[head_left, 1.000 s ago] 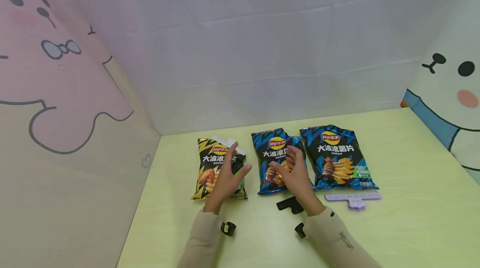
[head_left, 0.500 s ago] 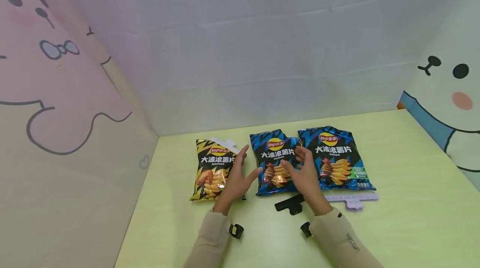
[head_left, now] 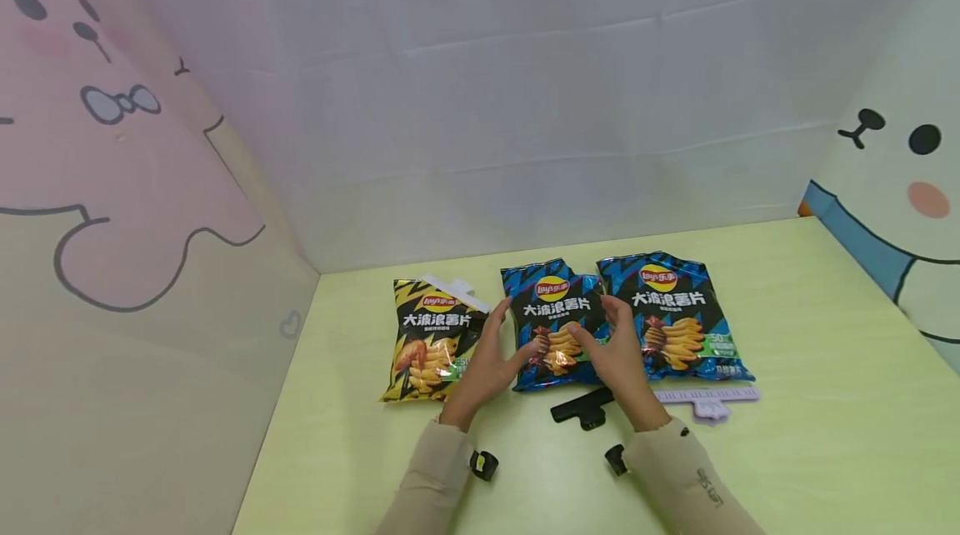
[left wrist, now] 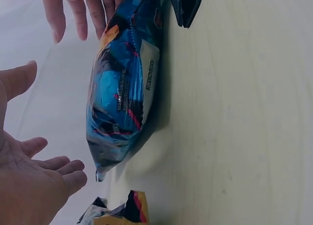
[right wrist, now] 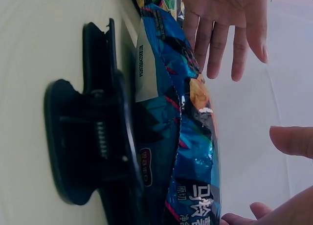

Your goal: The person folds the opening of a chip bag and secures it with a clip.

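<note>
A blue-and-black Lay's potato chip bag (head_left: 551, 314) lies flat between my two hands, its top right corner cut away. My left hand (head_left: 486, 364) hovers by its left side, fingers spread; in the left wrist view that hand (left wrist: 39, 181) is apart from the bag (left wrist: 112, 95). Along the bag's right side is my right hand (head_left: 621, 356), fingers loosely bent and thumb over the front; whether it touches cannot be told. A black bag clip (head_left: 581, 408) lies just below the bag, partly behind the right wrist, and looms large in the right wrist view.
To the left lies a yellow chip bag (head_left: 423, 347) with a white clip (head_left: 453, 292) across its top right corner. A second blue chip bag (head_left: 671, 314) lies to the right, above a purple clip (head_left: 708, 402). A pale curtain (head_left: 480, 143) stands behind the table.
My left hand has moved right, from over the yellow bag to the middle blue bag's left side. My right hand has shifted slightly right and down, to that bag's right edge.
</note>
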Demonstrator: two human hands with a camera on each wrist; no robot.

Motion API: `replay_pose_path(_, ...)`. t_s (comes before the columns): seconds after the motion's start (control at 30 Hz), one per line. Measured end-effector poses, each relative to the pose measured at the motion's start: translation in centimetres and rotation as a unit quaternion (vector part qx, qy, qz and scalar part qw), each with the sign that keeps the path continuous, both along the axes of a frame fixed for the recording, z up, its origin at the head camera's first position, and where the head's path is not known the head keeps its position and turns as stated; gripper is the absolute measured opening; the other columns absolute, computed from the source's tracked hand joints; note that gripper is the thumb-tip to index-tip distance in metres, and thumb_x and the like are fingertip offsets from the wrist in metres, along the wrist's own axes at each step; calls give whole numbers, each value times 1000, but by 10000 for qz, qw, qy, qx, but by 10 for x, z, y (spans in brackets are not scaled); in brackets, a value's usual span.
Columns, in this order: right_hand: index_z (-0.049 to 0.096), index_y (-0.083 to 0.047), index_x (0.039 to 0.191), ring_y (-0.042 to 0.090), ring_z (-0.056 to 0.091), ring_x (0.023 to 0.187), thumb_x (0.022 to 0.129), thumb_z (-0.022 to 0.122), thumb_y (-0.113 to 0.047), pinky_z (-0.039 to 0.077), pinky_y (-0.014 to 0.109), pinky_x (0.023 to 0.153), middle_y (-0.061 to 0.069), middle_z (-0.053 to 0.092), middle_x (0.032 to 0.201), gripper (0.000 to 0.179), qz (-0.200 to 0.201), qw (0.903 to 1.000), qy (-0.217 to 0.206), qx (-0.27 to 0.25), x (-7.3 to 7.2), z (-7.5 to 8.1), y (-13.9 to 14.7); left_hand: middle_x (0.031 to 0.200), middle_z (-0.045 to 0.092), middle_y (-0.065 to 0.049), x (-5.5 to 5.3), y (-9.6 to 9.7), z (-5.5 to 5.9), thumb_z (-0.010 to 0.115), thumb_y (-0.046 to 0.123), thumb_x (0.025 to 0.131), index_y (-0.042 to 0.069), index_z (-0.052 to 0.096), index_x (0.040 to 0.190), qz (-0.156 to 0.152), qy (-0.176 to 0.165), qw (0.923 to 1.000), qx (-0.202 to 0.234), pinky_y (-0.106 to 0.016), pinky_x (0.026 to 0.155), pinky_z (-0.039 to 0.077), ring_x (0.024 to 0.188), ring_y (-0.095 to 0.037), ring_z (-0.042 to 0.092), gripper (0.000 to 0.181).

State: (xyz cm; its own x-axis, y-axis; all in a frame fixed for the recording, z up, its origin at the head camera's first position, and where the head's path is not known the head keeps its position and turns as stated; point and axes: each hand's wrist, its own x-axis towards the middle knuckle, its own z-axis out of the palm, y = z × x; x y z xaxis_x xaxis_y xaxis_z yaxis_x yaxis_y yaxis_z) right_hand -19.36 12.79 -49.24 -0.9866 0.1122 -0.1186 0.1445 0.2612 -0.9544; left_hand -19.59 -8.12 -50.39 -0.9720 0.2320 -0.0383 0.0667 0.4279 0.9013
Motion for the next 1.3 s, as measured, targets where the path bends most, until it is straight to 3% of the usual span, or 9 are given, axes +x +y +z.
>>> replay_pose_path(0.23,22,-6,155,41,16,156,96,69,-27,20,59,125,22,20,166,78,57,9998,-176,-27,-1,0,2,170,16,-12,3,7,-1,63,40,99,22,16,162,5,-285,9996,93,-66,120,26,155,-40,22,80)
replay_pose_path(0.47,19,-7,157,39,11,158,97,69,-27,18,60,125,20,15,169,80,95,9995,-301,-35,-2,-1,2,167,21,-18,4,7,-4,62,42,99,18,19,161,156,-315,9993,-84,-65,114,36,150,-46,31,79)
replay_pose_path(0.73,15,-8,158,38,8,159,96,70,-26,16,60,126,19,10,170,85,162,9992,-373,-44,-4,-5,3,166,24,-19,3,10,-6,60,41,100,15,19,161,195,-390,9990,13,-64,109,43,148,-46,34,78)
replay_pose_path(0.9,14,-7,158,39,7,158,96,69,-25,16,60,126,20,9,170,85,124,9989,-423,-132,-5,-6,4,165,29,-19,3,13,-6,61,41,100,16,19,161,293,-495,9983,-11,-65,112,39,148,-43,37,78)
replay_pose_path(1.13,10,-5,159,41,10,157,95,71,-22,16,60,126,22,9,169,90,27,9966,-782,-241,-6,-7,3,161,34,-23,3,13,-8,62,45,98,19,21,161,587,-930,9939,-55,-66,112,37,143,-43,44,79)
replay_pose_path(1.3,5,-5,160,43,11,157,94,71,-21,16,60,125,23,7,169,95,-1,9948,-997,-201,-8,-10,4,160,35,-26,2,12,-10,62,44,99,18,21,160,544,-1021,9932,91,-62,114,38,142,-42,47,78)
